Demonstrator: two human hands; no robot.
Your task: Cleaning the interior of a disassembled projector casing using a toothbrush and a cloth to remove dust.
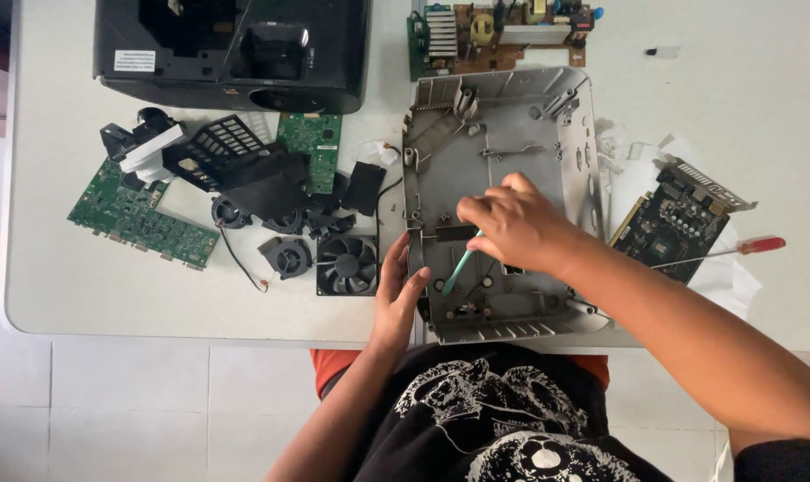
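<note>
Starting at the far left of the bench [66, 286], I see a green circuit board [141, 214] lying flat. Just right of it sits a heap of black plastic parts with a grille piece [217, 147] on top, and small black fans near the bench's front edge, the largest a square fan [347, 265]. Behind the heap, a black projector body [235, 45] stands at the back edge.

My left hand [396, 299] comes next. Its grip is released, fingers straight and pressed flat against the left rim of the grey plastic shell [503, 134]. That shell lies open side up at the middle of the bench, its near edge just in front of my torso.

My right hand [517, 223] hovers over the shell's middle, grip clenched around a teal-handled tool [459, 268] whose lower end slants down into the shell floor; I cannot make out its tip.

Behind the shell lies a brown power board [512, 31]. Further right a dark graphics card [677, 223] rests on white paper, with a red-handled screwdriver [735, 250] just beside it.
</note>
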